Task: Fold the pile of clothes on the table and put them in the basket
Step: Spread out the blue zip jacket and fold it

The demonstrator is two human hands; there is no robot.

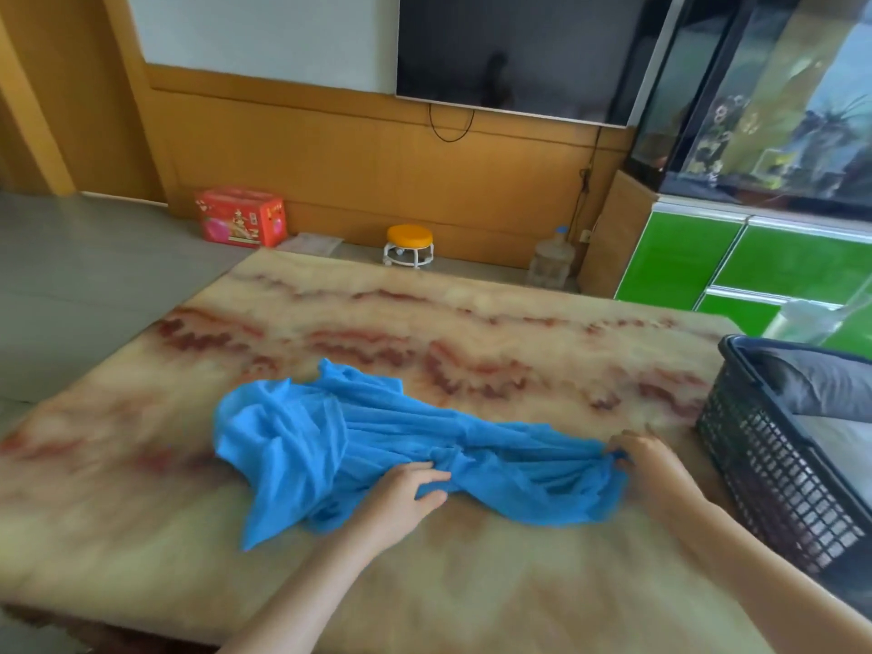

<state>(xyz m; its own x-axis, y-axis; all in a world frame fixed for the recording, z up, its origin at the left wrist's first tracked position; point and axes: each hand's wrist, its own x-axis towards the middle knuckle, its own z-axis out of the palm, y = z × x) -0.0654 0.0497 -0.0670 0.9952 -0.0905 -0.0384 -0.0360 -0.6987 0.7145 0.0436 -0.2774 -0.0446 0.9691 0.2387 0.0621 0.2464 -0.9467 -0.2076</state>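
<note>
The left hand (406, 489) and right hand (645, 457) seemingly pinch the bunched blue garment (330, 431), which may fold crooked if tugged unevenly.

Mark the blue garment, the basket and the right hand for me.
blue garment (377, 417): head view, on the bunched middle of the cloth.
basket (764, 474): head view, on its dark lattice side wall.
right hand (646, 457): head view, on the back of the hand.

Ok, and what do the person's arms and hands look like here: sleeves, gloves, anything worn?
Both are bare. The left hand and right hand wear no gloves, and no ring, watch or bracelet shows. The forearms are uncovered as far as the picture reaches, so no sleeve is in view.
</note>
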